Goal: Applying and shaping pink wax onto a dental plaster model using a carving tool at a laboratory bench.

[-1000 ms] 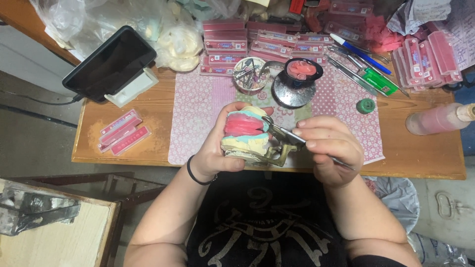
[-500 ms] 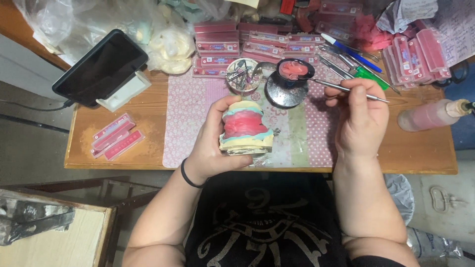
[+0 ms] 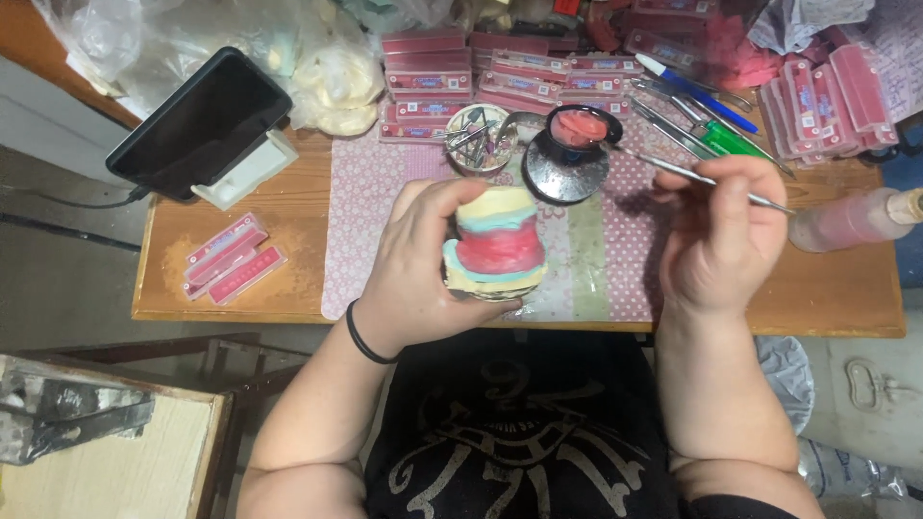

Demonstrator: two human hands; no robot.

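A black tablet is leaning on a white stand at the left end of the wooden table. Three flat pink plastic cases are lying just in front of it. Rows of similar pink cases are stacking up along the far edge (some overlapping). A pink-filled bottle is lying at the right, and a blue pen is resting beside a green marker.

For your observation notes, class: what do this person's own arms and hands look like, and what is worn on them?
Both forearms are bare, with no sleeves reaching them. The left hand has a thin black band around its wrist. The right hand wears nothing visible: no glove, ring or watch.
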